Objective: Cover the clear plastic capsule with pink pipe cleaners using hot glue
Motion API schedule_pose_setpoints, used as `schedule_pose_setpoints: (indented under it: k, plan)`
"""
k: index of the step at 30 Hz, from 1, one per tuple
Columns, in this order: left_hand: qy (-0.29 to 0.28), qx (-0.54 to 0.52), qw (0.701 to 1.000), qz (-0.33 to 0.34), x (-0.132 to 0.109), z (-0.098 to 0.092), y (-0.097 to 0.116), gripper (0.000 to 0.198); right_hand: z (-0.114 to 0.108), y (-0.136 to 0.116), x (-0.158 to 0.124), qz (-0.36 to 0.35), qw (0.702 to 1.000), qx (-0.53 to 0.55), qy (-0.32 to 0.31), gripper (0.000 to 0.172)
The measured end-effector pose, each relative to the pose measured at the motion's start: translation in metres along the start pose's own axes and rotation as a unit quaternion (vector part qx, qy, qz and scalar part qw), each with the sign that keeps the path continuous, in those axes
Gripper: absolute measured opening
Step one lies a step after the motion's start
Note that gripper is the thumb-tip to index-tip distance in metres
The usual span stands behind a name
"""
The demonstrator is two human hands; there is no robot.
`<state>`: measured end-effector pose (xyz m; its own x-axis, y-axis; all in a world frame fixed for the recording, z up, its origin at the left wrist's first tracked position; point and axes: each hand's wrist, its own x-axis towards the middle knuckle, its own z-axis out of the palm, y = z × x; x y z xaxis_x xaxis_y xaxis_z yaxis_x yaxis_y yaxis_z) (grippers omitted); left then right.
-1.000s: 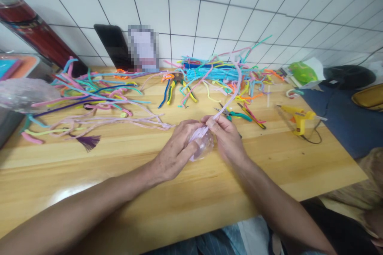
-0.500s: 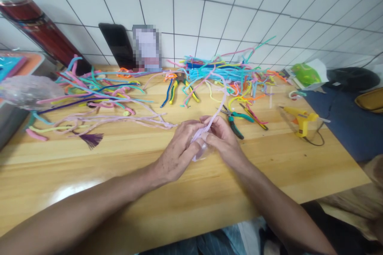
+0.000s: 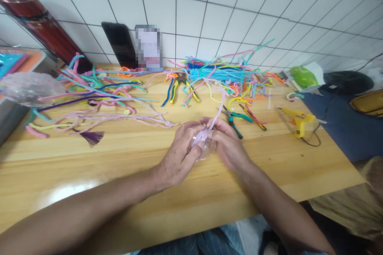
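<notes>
My left hand (image 3: 179,155) and my right hand (image 3: 227,143) meet above the middle of the wooden table (image 3: 89,175). Between them they hold a small clear plastic ball (image 3: 206,147). A pale pink pipe cleaner (image 3: 220,105) is wound round the top of the ball and trails up and away toward the heap at the back. My right fingers pinch the pipe cleaner close to the ball. My left fingers are closed round the ball's left side. Much of the ball is hidden by the fingers.
Heaps of coloured pipe cleaners (image 3: 98,95) lie at the left and at the back centre (image 3: 221,75). Yellow-handled pliers (image 3: 179,87), green-handled pliers (image 3: 233,121) and a yellow glue gun (image 3: 297,121) lie on the table. A purple tassel (image 3: 91,137) and a red bottle (image 3: 38,28) are left.
My right hand has drawn the pink pipe cleaner down and in toward the ball, so its free length has drooped and shortened. Both hands have stayed in place.
</notes>
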<state>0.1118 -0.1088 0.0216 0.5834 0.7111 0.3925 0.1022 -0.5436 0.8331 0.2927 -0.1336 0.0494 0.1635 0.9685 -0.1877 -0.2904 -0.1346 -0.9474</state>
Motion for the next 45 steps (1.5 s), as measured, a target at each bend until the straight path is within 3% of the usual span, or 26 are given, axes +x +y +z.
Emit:
schedule_pose_setpoints:
  k: [19,25,33,38,45]
  plan:
    - [0.007,-0.016,1.000,-0.004,-0.002,0.002,-0.001,0.039,-0.003,0.009,-0.003,-0.027,0.999,-0.044,-0.018,0.039]
    - [-0.002,-0.058,0.998,0.010,-0.005,-0.002,-0.002,0.041,-0.003,0.013,-0.006,-0.031,0.998,-0.046,-0.024,0.038]
    - [-0.020,-0.033,0.999,0.023,0.001,-0.004,-0.003,0.044,-0.001,0.013,-0.008,-0.023,0.999,-0.045,-0.014,0.038]
    - [-0.022,-0.053,0.998,-0.003,0.000,-0.008,-0.005,0.043,-0.001,0.012,-0.009,-0.026,0.999,-0.039,-0.014,0.037]
    - [-0.052,-0.070,0.996,-0.031,0.004,-0.014,-0.019,0.061,-0.004,0.015,-0.008,-0.049,0.998,-0.039,-0.024,0.038]
